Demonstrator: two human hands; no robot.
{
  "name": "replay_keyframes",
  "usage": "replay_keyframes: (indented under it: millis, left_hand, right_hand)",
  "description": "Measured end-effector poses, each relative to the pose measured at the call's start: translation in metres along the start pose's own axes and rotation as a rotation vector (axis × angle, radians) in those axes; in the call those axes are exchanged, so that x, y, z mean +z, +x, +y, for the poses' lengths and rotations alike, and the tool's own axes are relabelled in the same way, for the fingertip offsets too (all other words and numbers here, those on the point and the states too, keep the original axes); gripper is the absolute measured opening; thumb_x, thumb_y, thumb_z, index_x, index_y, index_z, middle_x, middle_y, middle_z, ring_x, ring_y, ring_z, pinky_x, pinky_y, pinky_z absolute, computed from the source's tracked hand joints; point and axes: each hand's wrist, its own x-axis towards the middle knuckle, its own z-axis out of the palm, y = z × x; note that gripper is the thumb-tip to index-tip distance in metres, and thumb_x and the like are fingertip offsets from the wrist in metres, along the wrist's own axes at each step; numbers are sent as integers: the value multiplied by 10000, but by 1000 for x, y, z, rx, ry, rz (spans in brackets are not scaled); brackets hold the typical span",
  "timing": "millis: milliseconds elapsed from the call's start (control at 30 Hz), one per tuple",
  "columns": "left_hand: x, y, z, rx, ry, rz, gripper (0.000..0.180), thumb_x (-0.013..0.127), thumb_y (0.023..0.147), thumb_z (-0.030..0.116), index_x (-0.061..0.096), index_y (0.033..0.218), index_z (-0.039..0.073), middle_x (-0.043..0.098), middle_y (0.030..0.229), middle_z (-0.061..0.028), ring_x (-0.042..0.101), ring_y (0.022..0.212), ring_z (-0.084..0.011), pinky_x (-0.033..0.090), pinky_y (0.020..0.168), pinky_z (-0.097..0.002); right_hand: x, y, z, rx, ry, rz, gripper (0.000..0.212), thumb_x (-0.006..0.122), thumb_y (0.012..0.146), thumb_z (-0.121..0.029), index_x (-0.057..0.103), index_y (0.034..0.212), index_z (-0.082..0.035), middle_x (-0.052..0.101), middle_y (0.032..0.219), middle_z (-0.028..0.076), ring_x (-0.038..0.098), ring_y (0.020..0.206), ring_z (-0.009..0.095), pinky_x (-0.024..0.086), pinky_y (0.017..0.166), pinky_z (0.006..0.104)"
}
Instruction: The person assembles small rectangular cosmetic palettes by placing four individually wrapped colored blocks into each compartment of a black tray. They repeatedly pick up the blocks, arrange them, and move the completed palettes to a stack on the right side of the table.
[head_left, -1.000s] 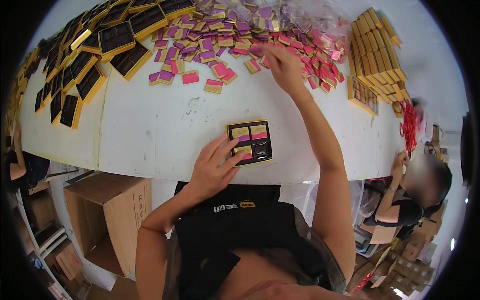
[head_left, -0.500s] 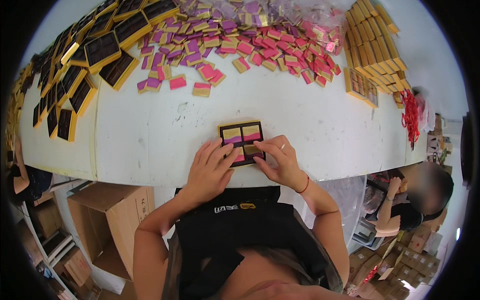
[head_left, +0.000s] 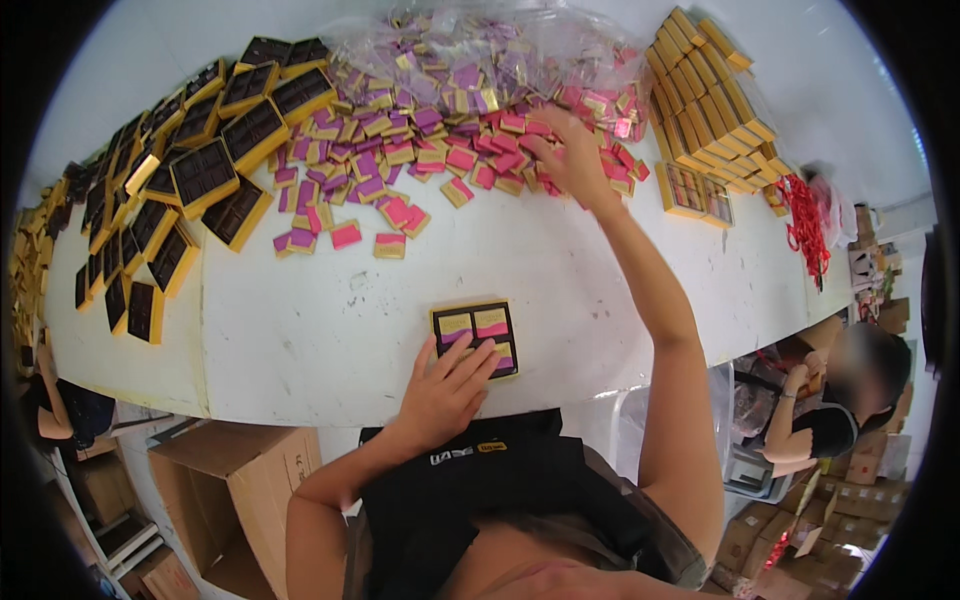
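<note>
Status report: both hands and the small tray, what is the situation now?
Left hand flat on black tray, fingers open. Right hand reaching into pink and purple packet pile; grip hidden. Tray partly filled. White table between them bare.

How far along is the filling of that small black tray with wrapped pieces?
Done: several pink and purple pieces sit in the small black gold-edged tray. In hand: left hand steadies it; right hand reaches into the loose wrapped pile. Left: many empty black trays.

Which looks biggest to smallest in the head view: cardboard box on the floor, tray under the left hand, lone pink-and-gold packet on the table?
1. cardboard box, though nearness to the camera may inflate it
2. tray
3. pink-and-gold packet
</note>
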Motion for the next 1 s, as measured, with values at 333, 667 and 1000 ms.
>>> replay_keyframes:
  millis: [333, 667, 1000]
  left_hand:
    - [-3, 1, -4, 12, -110, 55, 615, 836, 737, 209, 623, 1310, 139, 557, 1423, -18, 458, 1380, -262, 267, 1156, -588]
    - [-4, 1, -3, 0, -168, 67, 607, 847, 709, 167, 641, 1279, 132, 583, 1379, -46, 472, 1363, -280, 275, 1166, -550]
    - [-12, -6, -17, -271, -261, 204, 1055, 904, 685, 309, 339, 1512, -21, 433, 1512, -219, 428, 1375, -413, 334, 1150, -502]
  right_hand:
    - [23, 122, 87, 467, -554, -336, 836, 773, 671, -585, 633, 1215, 35, 645, 1218, 266, 519, 1236, 450, 417, 1060, 494]
    - [47, 29, 45, 425, -318, -200, 1120, 772, 666, -691, 422, 1417, 63, 495, 1419, 272, 427, 1350, 419, 302, 1128, 546]
    - [47, 34, -6, 354, 63, -32, 1019, 836, 664, -576, 465, 1468, -70, 487, 1416, 275, 476, 1302, 405, 363, 1095, 487]
